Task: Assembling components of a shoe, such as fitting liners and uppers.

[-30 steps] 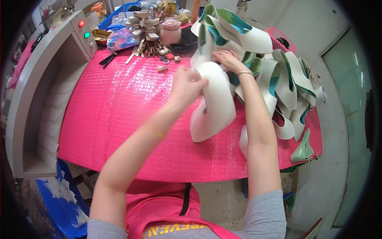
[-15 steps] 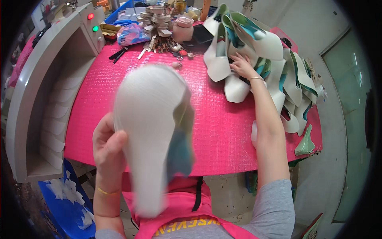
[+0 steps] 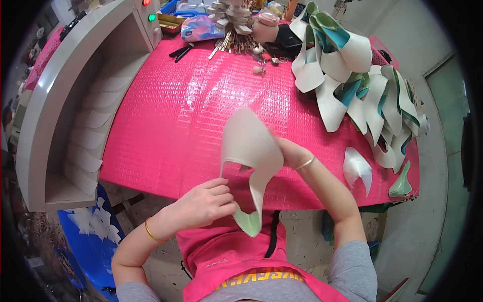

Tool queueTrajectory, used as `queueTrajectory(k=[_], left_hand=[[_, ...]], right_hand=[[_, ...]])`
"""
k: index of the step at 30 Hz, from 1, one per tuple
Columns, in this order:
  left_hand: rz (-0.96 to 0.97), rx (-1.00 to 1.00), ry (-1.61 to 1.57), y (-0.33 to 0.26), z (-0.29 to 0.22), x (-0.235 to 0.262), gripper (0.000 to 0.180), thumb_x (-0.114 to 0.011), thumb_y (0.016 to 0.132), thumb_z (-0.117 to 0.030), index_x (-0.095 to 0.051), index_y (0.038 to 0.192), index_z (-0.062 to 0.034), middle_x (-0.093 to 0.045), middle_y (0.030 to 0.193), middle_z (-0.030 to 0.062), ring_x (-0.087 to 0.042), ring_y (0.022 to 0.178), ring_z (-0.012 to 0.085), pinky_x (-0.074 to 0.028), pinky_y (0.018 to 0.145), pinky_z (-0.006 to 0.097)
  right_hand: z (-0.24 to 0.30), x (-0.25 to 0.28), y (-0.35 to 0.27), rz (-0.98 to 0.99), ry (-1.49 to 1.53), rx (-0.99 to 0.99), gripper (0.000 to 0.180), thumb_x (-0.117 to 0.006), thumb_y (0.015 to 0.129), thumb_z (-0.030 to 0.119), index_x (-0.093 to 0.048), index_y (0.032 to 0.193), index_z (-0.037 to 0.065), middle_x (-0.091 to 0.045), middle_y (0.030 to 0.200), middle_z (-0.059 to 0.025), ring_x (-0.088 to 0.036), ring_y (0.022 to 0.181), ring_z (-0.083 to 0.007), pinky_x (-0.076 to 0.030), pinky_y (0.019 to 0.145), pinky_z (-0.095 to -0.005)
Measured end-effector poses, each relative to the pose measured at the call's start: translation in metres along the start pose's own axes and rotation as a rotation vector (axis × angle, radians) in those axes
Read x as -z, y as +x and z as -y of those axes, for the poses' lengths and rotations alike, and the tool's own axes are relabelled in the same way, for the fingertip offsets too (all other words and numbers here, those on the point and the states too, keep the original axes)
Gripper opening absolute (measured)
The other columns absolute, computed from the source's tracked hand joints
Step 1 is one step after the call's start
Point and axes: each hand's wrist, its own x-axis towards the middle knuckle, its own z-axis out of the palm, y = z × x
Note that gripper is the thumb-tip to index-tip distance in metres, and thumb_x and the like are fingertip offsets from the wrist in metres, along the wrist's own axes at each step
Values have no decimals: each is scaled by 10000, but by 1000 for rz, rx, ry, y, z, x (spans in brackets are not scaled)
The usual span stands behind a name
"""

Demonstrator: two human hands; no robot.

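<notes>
Over the near edge of the table I hold a white shoe upper point(image 3: 249, 138) with a pale green lining. Its rounded toe end points away from me, and its narrow heel end hangs toward my apron. My left hand point(image 3: 207, 204) is closed on the left edge of its opening, fingers curled. From the right, my right hand point(image 3: 289, 152) grips the upper's side; its fingertips are partly hidden behind the piece. At the right of the table lies a heap of similar white shoe uppers point(image 3: 334, 108), lined in green and blue.
A grey machine point(image 3: 37, 126) with curved white pieces in its opening stands at the left. Pink covering point(image 3: 156, 136) spans the table. A white piece point(image 3: 356, 168) and a green piece point(image 3: 401, 182) lie at right. Far back are a jar point(image 3: 265, 30) and black scissors point(image 3: 181, 51).
My right hand has come back from the heap to the piece before me. My left hand has moved right and lower. The upper is turned, its opening now facing me. The view has shifted.
</notes>
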Motion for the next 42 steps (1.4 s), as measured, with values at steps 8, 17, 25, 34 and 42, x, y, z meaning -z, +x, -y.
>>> queueTrajectory(k=[8, 17, 25, 34, 42], left_hand=[[-640, 382, -1004, -3, 5, 18, 403, -674, 673, -78, -577, 1063, -81, -585, 1023, 101, -532, 1003, 194, -373, 926, 355], [-542, 868, -343, 26, 106, 16, 433, -596, 770, -94, -489, 1183, -25, -512, 1151, 158, -455, 1103, 251, -334, 948, 340], [-111, 281, -778, 202, 8, -10, 651, -624, 792, -255, -311, 1312, -21, -364, 1316, 182, -334, 1235, 214, -285, 998, 320], [622, 446, -1394, 236, 5, -70, 431, -634, 781, -247, -476, 1121, -35, -584, 927, 47, -538, 847, 99, -426, 734, 250], [290, 682, -1425, 224, 9, -71, 308, -681, 713, -66, -480, 945, -45, -583, 830, 76, -574, 754, 127, -462, 636, 255]], right_hand=[[-18, -63, -14, -126, -267, 16, 240, -532, 854, 116, -508, 1042, -33, -618, 839, -103, -636, 754, -202, -506, 689, -308], [10, -17, -210, -1837, -1611, -63, 370, -639, 764, 247, -562, 1020, -8, -562, 983, -202, -554, 890, -327, -438, 784, -375], [-22, -62, -260, -1457, -601, 347, 181, -649, 757, 106, -551, 885, 24, -552, 858, 7, -493, 765, -63, -400, 688, -200], [25, -87, -243, -940, -734, -122, 256, -586, 757, 5, -583, 1010, -30, -625, 823, -66, -555, 762, -87, -453, 687, -235], [2, -77, -227, -1045, -1381, -7, 264, -584, 678, 16, -622, 939, 18, -608, 744, -56, -548, 628, -199, -441, 588, -300]])
